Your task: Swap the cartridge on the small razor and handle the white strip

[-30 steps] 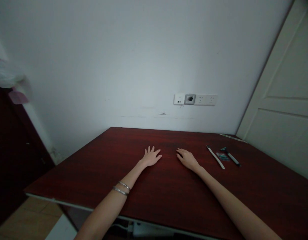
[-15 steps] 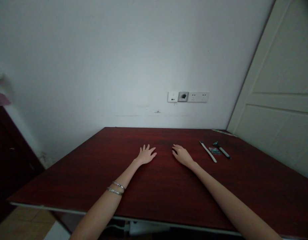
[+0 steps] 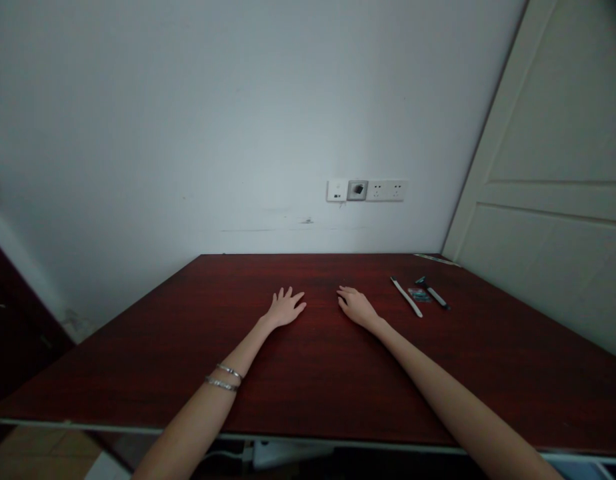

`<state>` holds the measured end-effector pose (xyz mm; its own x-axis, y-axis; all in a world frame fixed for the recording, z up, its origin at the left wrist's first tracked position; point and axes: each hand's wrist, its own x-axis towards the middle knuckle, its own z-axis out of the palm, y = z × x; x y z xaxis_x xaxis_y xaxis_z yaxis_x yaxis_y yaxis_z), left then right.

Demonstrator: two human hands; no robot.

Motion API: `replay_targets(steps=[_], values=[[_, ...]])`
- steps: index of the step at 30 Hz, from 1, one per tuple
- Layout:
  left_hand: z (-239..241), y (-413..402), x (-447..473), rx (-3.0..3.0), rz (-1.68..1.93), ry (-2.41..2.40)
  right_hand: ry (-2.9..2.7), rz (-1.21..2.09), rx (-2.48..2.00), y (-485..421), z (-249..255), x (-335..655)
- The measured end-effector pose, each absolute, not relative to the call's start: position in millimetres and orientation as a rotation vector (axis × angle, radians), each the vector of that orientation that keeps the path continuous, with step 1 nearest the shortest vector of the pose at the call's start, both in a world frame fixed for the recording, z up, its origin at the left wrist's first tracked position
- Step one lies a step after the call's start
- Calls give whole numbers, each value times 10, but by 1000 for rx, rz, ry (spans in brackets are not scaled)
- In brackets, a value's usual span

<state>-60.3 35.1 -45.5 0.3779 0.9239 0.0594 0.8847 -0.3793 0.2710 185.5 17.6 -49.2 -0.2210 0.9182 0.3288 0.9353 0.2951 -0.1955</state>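
Observation:
My left hand (image 3: 286, 307) lies flat on the dark red table (image 3: 138, 347), palm down, fingers spread and open. Two silver bangles (image 3: 224, 377) ring that forearm. My right hand (image 3: 355, 305) rests flat a short way to its right, fingers stretched out, holding nothing. To the right of my right hand lie a thin white stick (image 3: 407, 297), a small teal packet (image 3: 419, 294) and a black razor-like tool (image 3: 432, 292), all untouched.
A white wall stands behind the table with a row of sockets (image 3: 365, 191). A cream door (image 3: 553, 187) closes the right side. Dark furniture (image 3: 18, 333) sits at the left. A white strip (image 3: 431, 259) lies at the table's far right corner.
The view has swung to the right, so everything sits further left in the picture. Both hands stay flat on the table in the same pose.

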Motion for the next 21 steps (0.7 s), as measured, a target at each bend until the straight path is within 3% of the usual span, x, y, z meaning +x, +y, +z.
replay_targets(steps=[13,21], values=[[-465,353,-652,2506,242,1646,-2150,-10,-1601,149,-432,1896],[-473,354,-649,2505,275,1650,-1721,-147,-1810,273,94,2935]])
